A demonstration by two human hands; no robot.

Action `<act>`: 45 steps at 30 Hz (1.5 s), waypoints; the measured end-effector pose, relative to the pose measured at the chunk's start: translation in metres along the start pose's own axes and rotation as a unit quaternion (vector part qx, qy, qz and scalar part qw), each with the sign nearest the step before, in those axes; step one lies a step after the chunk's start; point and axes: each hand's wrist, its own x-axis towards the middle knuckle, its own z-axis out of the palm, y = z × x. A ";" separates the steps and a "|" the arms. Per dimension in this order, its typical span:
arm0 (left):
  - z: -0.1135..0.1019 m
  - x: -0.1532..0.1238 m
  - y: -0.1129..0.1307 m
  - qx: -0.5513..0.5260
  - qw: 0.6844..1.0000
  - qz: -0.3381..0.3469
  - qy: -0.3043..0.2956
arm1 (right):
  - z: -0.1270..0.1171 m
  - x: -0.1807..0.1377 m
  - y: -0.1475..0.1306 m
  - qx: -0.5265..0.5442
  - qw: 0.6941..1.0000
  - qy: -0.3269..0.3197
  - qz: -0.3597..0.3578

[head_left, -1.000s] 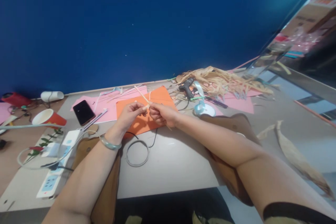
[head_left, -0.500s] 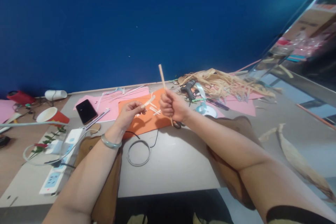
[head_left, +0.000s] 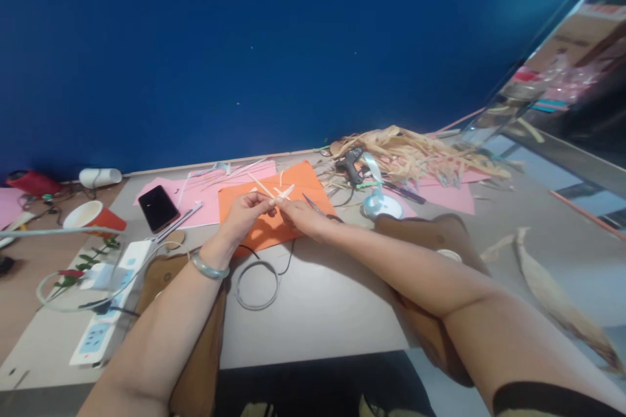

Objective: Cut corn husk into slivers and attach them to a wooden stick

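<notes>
Over an orange sheet (head_left: 313, 177), my two hands meet with fingertips close together. My left hand (head_left: 247, 214) is closed in a pinch at a pale strip, mostly hidden by the fingers. My right hand (head_left: 303, 216) is closed too, its fingers curled down against the left fingertips. A thin light-coloured stick (head_left: 260, 184) slants up and left from between the hands; its lower end is hidden. Short white strips (head_left: 285, 191) lie on the sheet just beyond the fingers. Scissors (head_left: 312, 203) lie beside my right hand, with the handles partly covered by it.
A pile of dried husk strips (head_left: 401, 150) and a dark glue gun (head_left: 351, 166) lie back right, near a light-blue ribbon roll (head_left: 384, 205). Leftward are a phone (head_left: 158, 208), paper cup (head_left: 95, 216) and power strip (head_left: 110, 306). A wire coil (head_left: 257, 285) lies in front.
My right hand has come down and left to meet my left hand. The stick, upright in my right fist before, now tilts leftward between both hands. The scissors have come into view.
</notes>
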 end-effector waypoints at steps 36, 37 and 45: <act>-0.003 -0.006 0.014 -0.054 0.998 0.030 -0.006 | -0.036 -0.001 -0.024 0.305 0.952 0.004 0.023; -0.002 -0.006 0.014 -0.056 0.998 0.028 -0.004 | -0.031 0.000 -0.021 0.272 0.961 0.035 0.025; -0.001 -0.003 0.005 -0.014 1.000 0.018 -0.016 | -0.009 -0.010 -0.009 -0.041 0.993 0.029 -0.103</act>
